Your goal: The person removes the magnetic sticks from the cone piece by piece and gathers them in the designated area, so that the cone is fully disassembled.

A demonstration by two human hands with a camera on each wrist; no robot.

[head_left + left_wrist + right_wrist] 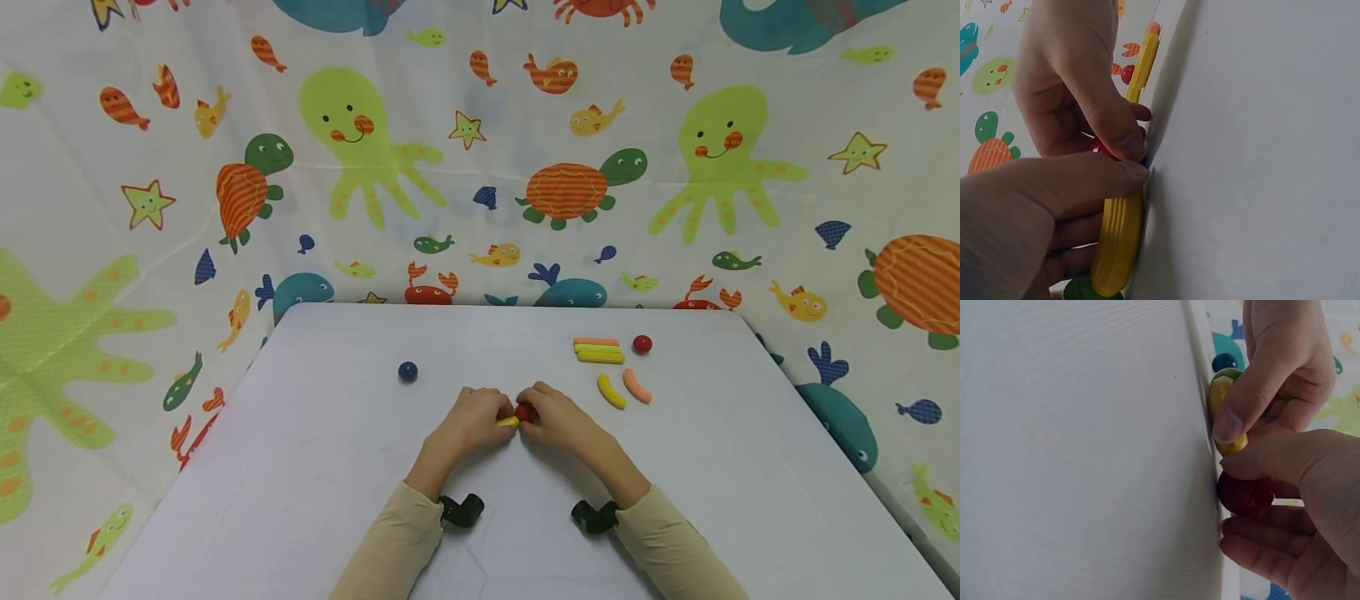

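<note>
In the head view both hands meet over the white table (300,500). The left hand (476,417) pinches a ridged yellow stick, apparently modelling clay (1119,244), between thumb and fingers. A green piece (1085,289) shows at that stick's far end, mostly hidden by the fingers. The right hand (551,414) holds a red ball (1244,494) between thumb and fingertips, close beside the yellow stick's near end. Whether ball and stick touch is hidden by the fingers.
A dark blue ball (407,372) lies left of the hands. To the right are a curved yellow stick (611,392), a curved orange stick (637,387), a row of straight sticks (600,350) and another red ball (642,344). A sea-animal cloth (480,175) hangs behind the table.
</note>
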